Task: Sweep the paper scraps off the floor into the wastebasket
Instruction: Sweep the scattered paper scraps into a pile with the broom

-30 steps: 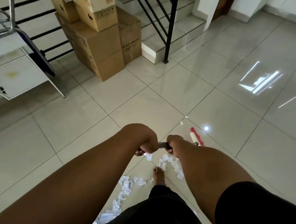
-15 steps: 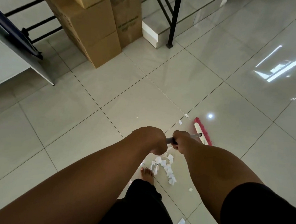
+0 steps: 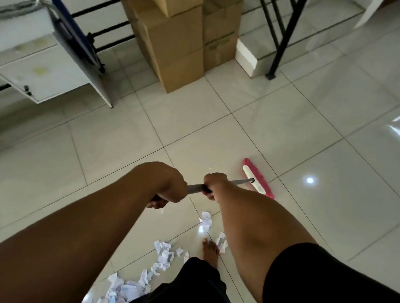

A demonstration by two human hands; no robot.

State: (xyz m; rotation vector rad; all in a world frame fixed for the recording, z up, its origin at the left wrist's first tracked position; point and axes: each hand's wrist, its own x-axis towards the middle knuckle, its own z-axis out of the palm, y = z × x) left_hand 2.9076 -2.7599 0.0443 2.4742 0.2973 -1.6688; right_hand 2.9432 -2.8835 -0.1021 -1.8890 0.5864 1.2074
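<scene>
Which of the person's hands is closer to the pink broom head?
The right. The right hand grips the handle further down, nearer the broom head. The left hand grips the handle's upper end, further from the head.

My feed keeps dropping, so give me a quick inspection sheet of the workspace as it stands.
Surface: glossy pale tiled floor, with light reflections.
Job's things: broom head on the floor, away from the paper scraps, which lie strewn near a bare foot; no wastebasket in view.
Clutter: stacked cardboard boxes; white cabinet.
Grippers: left hand and right hand both closed on the broom handle.
Cables: nothing seen.
Surroundings: staircase with black railing.
</scene>
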